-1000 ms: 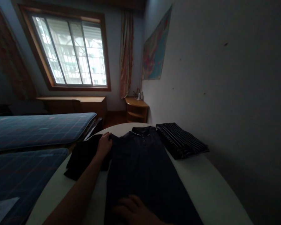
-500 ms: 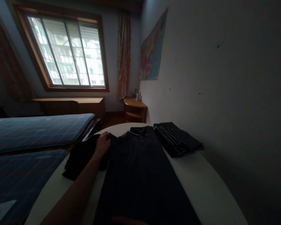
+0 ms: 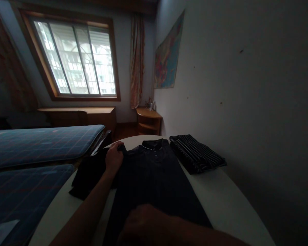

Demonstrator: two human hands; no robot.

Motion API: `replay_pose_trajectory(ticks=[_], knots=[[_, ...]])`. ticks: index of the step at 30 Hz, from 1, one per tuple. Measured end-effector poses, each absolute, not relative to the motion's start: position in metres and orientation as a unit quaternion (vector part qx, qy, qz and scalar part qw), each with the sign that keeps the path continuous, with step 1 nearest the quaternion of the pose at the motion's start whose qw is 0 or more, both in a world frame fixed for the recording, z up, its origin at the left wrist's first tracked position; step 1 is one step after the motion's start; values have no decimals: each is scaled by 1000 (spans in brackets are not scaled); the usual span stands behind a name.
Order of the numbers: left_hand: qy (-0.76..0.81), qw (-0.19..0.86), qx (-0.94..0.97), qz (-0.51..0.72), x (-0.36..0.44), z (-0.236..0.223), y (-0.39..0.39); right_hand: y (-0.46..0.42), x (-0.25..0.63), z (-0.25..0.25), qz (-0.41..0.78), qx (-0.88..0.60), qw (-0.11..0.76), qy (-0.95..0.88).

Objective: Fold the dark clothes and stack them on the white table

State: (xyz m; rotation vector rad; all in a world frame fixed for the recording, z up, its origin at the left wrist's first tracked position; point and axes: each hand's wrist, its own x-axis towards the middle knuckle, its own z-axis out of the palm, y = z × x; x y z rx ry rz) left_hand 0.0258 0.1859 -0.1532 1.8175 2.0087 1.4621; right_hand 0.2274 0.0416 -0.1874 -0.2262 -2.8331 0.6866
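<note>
A dark polo shirt (image 3: 154, 177) with a pale-edged collar lies flat, front up, on a white round table (image 3: 220, 198). My left hand (image 3: 113, 158) rests at the shirt's left shoulder, where the sleeve spreads out to the left; its fingers curl on the cloth. My right hand (image 3: 143, 223) lies over the shirt's lower part near the bottom edge of the view, knuckles up, fingers bent down onto the fabric. The room is dim and the grip of either hand is hard to make out.
A folded dark garment with thin pale stripes (image 3: 196, 155) lies on the table to the shirt's right, near the wall. Blue checked mattresses (image 3: 41, 140) stand to the left. A wooden corner shelf (image 3: 149, 121) and a window (image 3: 77, 61) are behind.
My right hand has come back into view and now lies higher on the shirt's lower part. My left hand has stayed at the left shoulder.
</note>
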Motion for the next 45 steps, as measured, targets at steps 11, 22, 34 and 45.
replay_pose_trajectory(ticks=[11, 22, 34, 45], knots=[[657, 49, 633, 407, 25, -168, 187, 225, 225, -167, 129, -463, 259, -838], [470, -30, 851, 232, 48, -218, 135, 283, 193, -190, 126, -391, 199, -890], [422, 2, 887, 190, 42, -212, 132, 285, 198, -180, 34, -253, 71, -964], [444, -37, 855, 265, 36, -210, 134, 287, 176, -166, 11, -307, 72, -949]])
